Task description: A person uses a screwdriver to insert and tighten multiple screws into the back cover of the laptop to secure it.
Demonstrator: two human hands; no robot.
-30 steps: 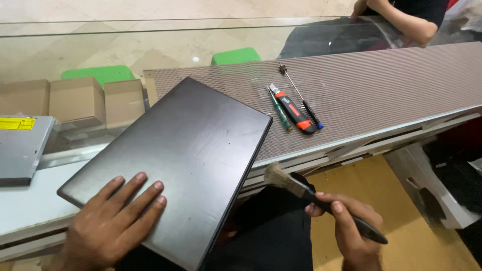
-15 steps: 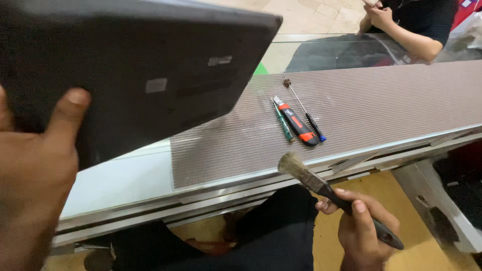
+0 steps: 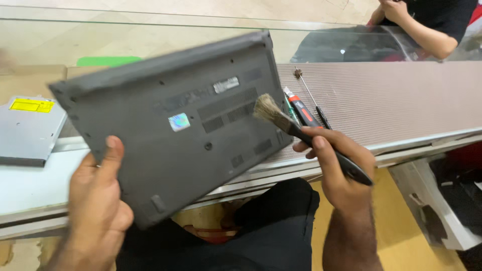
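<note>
At the far left a flat silver drive with a yellow label lies on the white counter. Next to it, the left hand grips the near corner of a dark grey laptop, thumb pressed flat on the underside and the other fingers hidden behind the shell. The laptop is held up off the counter, tilted, its vented bottom panel facing the camera. To its right, the right hand is closed around the black handle of a brush, fingers curled tight, the pale bristles touching the laptop's bottom near its right edge. Just behind the brush, a red-and-black screwdriver and a thin screwdriver lie on the ribbed mat. At the top right another person's hands rest behind the glass.
</note>
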